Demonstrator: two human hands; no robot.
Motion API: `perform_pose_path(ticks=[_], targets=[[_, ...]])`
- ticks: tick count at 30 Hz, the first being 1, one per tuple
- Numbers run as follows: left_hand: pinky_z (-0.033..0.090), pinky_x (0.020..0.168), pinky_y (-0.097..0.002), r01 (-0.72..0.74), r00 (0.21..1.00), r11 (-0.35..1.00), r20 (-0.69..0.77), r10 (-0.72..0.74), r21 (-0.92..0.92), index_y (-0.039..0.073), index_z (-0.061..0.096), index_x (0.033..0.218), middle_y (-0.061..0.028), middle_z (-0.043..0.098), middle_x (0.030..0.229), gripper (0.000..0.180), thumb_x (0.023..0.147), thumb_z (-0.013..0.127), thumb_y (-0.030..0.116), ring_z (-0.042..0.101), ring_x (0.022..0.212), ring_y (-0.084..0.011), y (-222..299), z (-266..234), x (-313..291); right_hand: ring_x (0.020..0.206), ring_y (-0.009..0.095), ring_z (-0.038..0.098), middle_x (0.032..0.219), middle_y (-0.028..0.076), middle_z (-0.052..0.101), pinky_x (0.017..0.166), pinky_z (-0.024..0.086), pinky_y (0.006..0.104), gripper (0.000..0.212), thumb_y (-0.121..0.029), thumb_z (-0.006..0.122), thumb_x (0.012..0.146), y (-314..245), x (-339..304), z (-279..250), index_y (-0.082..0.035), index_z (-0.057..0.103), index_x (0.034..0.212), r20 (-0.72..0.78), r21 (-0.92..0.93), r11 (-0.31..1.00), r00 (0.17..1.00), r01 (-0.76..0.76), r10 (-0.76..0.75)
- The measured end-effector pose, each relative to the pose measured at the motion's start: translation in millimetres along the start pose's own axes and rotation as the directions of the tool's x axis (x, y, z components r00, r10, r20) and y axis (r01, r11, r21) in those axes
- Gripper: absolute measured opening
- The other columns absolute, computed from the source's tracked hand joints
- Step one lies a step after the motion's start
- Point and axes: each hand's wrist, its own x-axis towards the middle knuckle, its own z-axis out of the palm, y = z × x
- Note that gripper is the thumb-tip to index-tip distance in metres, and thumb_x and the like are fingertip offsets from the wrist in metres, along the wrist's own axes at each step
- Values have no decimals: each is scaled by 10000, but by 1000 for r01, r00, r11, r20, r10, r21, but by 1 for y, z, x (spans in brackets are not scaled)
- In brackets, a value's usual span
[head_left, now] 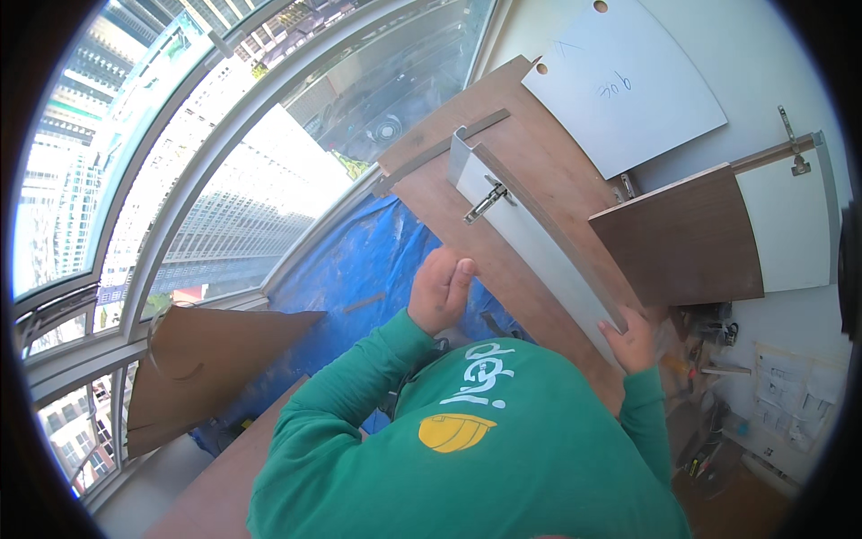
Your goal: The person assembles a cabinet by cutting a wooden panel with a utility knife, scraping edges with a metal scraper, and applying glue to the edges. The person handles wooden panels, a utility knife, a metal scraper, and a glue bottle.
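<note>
A long, narrow white cabinet door (539, 242) stands on edge on a reddish-brown wooden board (431, 193). A metal concealed hinge (487, 200) is fixed to its white face near the far end. My right hand (631, 341) grips the door's near end, the thumb on the white face and the fingers mostly out of sight behind. My left hand (440, 289) is curled closed in front of my body, left of the door and apart from it. Whatever it may hold is hidden inside the fingers.
Blue sheeting (341, 260) covers the floor below tall windows. Bent brown cardboard (206, 373) leans at the left. To the right are a dark brown panel (687, 238), a white panel with a hinge (786, 225) and a larger white panel (628, 85). Tools clutter the lower right.
</note>
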Motion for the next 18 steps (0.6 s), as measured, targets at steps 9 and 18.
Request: perform_pose_path(ticks=[9, 18], targets=[[481, 981, -395, -115, 970, 960, -180, 164, 257, 35, 608, 1267, -156, 648, 1216, 412, 915, 719, 219, 615, 1138, -286, -8, -27, 33, 987, 354, 674, 1075, 189, 702, 869, 520, 405, 417, -238, 793, 849, -9, -15, 0, 5, 689, 1171, 100, 27, 997, 993, -66, 63], [457, 1078, -435, 155, 944, 911, -214, -251, -382, 8, 543, 1376, -202, 565, 1385, 523, 884, 658, 141, 552, 1287, -367, -57, -44, 68, 1010, 386, 666, 1104, 188, 694, 884, 520, 421, 457, -209, 803, 827, -11, -36, 17, 7, 674, 1209, 86, -47, 993, 991, 112, -107]])
